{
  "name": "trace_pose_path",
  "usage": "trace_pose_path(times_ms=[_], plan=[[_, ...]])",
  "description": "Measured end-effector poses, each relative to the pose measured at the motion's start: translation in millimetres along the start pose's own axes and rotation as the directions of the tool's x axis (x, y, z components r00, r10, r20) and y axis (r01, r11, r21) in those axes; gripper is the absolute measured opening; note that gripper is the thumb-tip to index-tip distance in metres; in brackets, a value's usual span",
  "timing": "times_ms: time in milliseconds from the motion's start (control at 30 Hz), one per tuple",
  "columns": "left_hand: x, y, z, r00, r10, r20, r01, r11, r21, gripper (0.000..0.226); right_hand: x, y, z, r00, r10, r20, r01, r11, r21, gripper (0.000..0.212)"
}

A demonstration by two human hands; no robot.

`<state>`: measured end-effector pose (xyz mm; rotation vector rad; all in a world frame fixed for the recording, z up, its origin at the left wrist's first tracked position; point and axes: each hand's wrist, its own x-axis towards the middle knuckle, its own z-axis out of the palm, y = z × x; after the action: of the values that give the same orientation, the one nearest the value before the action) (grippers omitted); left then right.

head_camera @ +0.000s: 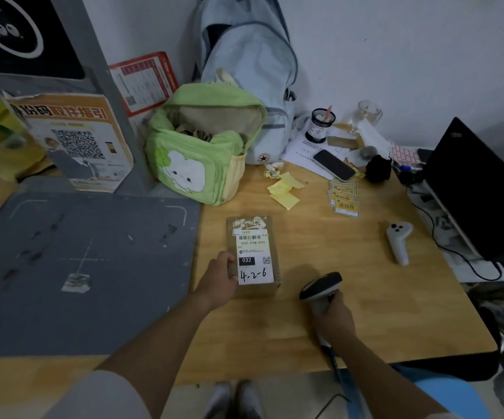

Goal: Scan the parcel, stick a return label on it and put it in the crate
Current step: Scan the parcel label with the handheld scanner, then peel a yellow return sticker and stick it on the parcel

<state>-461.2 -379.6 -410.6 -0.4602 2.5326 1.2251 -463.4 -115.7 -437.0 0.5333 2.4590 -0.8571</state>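
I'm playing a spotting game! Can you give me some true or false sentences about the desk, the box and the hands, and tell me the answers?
1. The right hand holds a barcode scanner. True.
2. The left hand is lifting the cardboard parcel into the air. False: the parcel lies on the wooden table, the hand on its left edge.
3. The green bag is zipped shut. False: its top is open.
4. A phone lies face up behind the return labels. True.
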Motion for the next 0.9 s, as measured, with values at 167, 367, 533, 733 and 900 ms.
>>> trace_pose_path(times_ms=[167,367,533,733,900], plan=[[4.8,2.3,-4.0,0.998,0.022,0.051,-0.024,0.999,0.043,0.035,-4.2,2.8,-3.1,1.000,0.004,0.026,-0.005,0.999,0.039,0.057],[5.9,18.4,-11.7,0.997,0.067,0.025,-0.070,0.985,0.156,0.025,-3.0,-0.7,-14.6,0.989,0.045,-0.139,-0.026,0.991,0.130,0.054],[15.7,39.8,-19.1,0.984,0.172,-0.044,-0.165,0.976,0.140,0.021,-0.2,-13.1,-34.0,0.955,0.040,-0.294,0.006,0.988,0.153,0.050],[36.1,80.3,-9.6,0.973,0.228,-0.039,-0.226,0.973,0.054,0.018,23.2,-35.3,-60.4,0.946,0.036,-0.323,0.055,0.962,0.269,0.042],[67.0,106.9,11.2,0.962,0.267,0.052,-0.269,0.962,0.042,0.016,58.0,-49.0,-86.2,0.970,0.057,-0.238,0.033,0.934,0.357,0.032]])
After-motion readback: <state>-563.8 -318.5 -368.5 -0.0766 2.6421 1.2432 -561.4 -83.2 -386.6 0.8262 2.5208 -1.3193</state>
